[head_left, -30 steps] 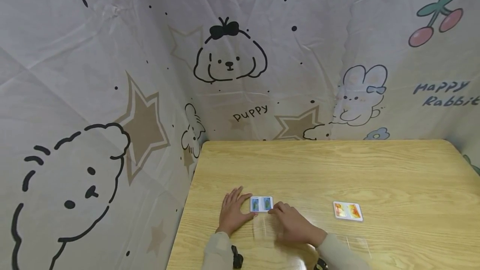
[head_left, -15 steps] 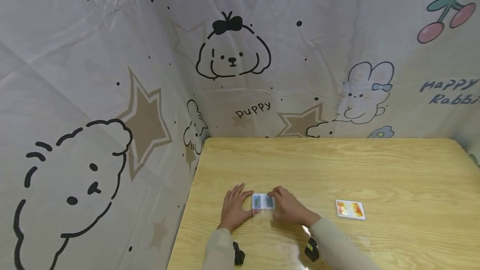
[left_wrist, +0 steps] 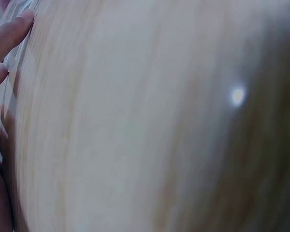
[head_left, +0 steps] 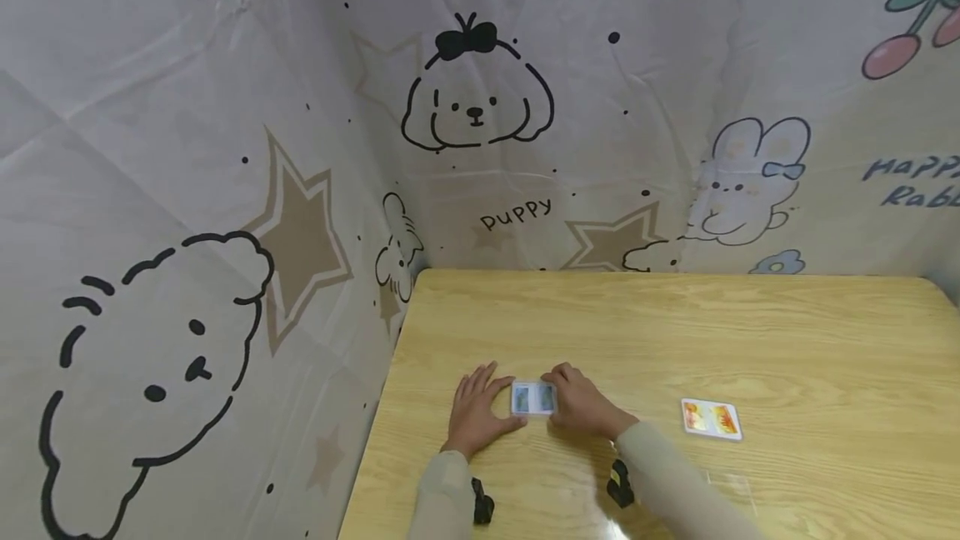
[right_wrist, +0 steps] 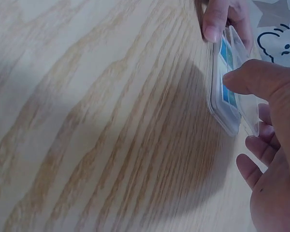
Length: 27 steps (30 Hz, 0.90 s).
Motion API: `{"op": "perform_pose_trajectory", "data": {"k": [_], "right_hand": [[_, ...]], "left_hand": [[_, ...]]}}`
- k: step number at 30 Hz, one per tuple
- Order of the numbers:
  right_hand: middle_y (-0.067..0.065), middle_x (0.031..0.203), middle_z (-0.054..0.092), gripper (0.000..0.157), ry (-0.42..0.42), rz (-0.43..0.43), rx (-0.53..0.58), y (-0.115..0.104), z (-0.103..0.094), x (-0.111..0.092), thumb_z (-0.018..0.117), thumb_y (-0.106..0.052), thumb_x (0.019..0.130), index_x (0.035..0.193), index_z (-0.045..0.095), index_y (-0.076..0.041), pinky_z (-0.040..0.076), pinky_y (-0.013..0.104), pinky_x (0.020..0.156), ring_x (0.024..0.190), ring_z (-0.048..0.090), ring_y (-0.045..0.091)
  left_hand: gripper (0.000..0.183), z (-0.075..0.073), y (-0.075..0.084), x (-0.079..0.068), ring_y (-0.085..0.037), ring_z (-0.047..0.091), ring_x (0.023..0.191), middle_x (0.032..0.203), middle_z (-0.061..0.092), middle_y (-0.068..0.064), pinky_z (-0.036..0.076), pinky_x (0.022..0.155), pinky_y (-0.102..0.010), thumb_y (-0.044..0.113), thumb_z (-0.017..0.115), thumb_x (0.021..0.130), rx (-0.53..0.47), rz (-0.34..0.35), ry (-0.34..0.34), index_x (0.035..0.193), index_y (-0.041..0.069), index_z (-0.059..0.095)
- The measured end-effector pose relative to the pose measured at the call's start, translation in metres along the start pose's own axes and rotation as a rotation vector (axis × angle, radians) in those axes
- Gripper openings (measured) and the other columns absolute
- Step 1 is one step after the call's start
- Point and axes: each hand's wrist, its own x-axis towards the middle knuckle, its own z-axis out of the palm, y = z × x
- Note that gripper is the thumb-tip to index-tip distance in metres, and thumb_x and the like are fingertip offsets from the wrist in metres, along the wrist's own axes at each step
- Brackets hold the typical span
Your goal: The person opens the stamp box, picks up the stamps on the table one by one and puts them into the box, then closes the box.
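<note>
A small clear plastic case [head_left: 534, 398] with blue-green picture cards inside lies on the table. My left hand [head_left: 474, 415] holds its left end, thumb at the near corner and forefinger at the far one. At the right end, my right hand [head_left: 581, 402] pinches the case's clear lid [right_wrist: 251, 111]. In the right wrist view the lid stands at a slant over the cards [right_wrist: 228, 92], a gap still showing along one edge. The left wrist view shows mostly bare table, with some left fingers [left_wrist: 12, 36] at its edge.
To the right on the wooden table [head_left: 637, 323] lies another card set [head_left: 711, 419] with orange-yellow pictures. Nearer the front is a faint clear plastic piece [head_left: 729, 486]. Black wrist devices [head_left: 619, 483] sit by both sleeves. A printed cloth [head_left: 615, 107] hangs behind and at left.
The clear lid, earlier spread in front of the cards, has swung up and over them. My right hand has moved away from me to the case's right end; my left hand keeps its hold.
</note>
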Motion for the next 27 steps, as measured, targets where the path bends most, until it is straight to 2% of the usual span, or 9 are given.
{"op": "perform_pose_trajectory", "data": {"k": [7, 15, 27], "right_hand": [[0.019, 0.117, 0.051, 0.059, -0.009, 0.0, 0.023, 0.0013, -0.001, 0.0045, 0.075, -0.009, 0.073, 0.125, 0.054, 0.007, 0.049, 0.05, 0.087, 0.102, 0.054, 0.031], [0.019, 0.118, 0.052, 0.058, -0.018, 0.007, 0.001, 0.0021, 0.0052, 0.0057, 0.076, -0.009, 0.075, 0.126, 0.054, 0.006, 0.049, 0.05, 0.088, 0.104, 0.054, 0.031], [0.019, 0.119, 0.052, 0.056, -0.034, 0.036, 0.036, -0.0023, 0.0033, 0.0055, 0.075, -0.008, 0.077, 0.128, 0.055, 0.005, 0.048, 0.051, 0.09, 0.104, 0.053, 0.031]], "left_hand": [[0.079, -0.0031, 0.001, 0.0027, -0.024, 0.023, 0.148, 0.159, 0.029, 0.002, 0.014, 0.123, -0.049, 0.076, 0.063, 0.072, -0.023, -0.009, -0.022, 0.138, 0.035, 0.05], [0.079, -0.003, 0.0015, 0.0027, -0.024, 0.023, 0.148, 0.159, 0.029, 0.002, 0.014, 0.123, -0.049, 0.077, 0.061, 0.072, -0.039, -0.004, -0.022, 0.139, 0.037, 0.048], [0.074, 0.0012, -0.0009, 0.0026, -0.024, 0.024, 0.148, 0.159, 0.029, 0.003, 0.016, 0.122, -0.049, 0.075, 0.061, 0.075, -0.008, -0.006, -0.01, 0.138, 0.038, 0.05]]}}
